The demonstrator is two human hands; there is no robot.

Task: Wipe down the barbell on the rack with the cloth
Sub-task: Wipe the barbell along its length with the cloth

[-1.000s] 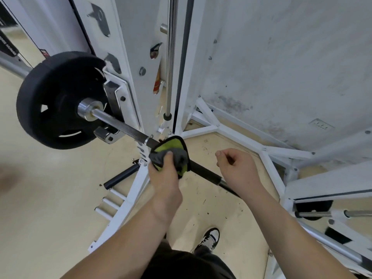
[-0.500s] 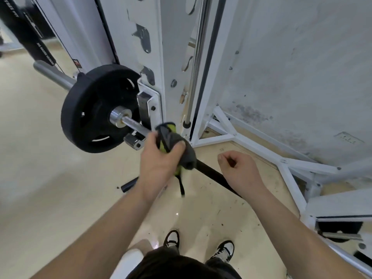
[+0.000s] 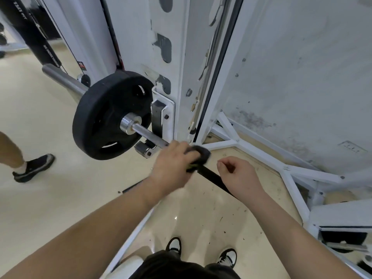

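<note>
**Steel bar, cloth applied near the rack**

Steel shows bare on the bar point(image 3: 150, 134) between the collar point(image 3: 128, 124) and our left hand point(image 3: 173, 168); past that hand the shaft runs dark toward our right hand point(image 3: 239, 175). The bar rests in the white rack point(image 3: 181, 81), with a black plate point(image 3: 104, 115) loaded just outside the upright and the sleeve end point(image 3: 60, 78) projecting beyond it.

Our left hand is closed around the cloth point(image 3: 201, 154), pressing it onto the bar just inside the rack hook point(image 3: 159, 115). The cloth reads dark grey with a thin green edge under the palm. The hand is slightly blurred.

Our right hand is curled in a loose fist over the dark section of the bar, near the left hand but apart from it. We cannot tell whether its fingers actually clamp the shaft.

Our shoes point(image 3: 174, 245) stand on the beige floor point(image 3: 40, 198) below the bar. Another person's leg and dark shoe point(image 3: 33, 168) appear at the left edge.
</note>
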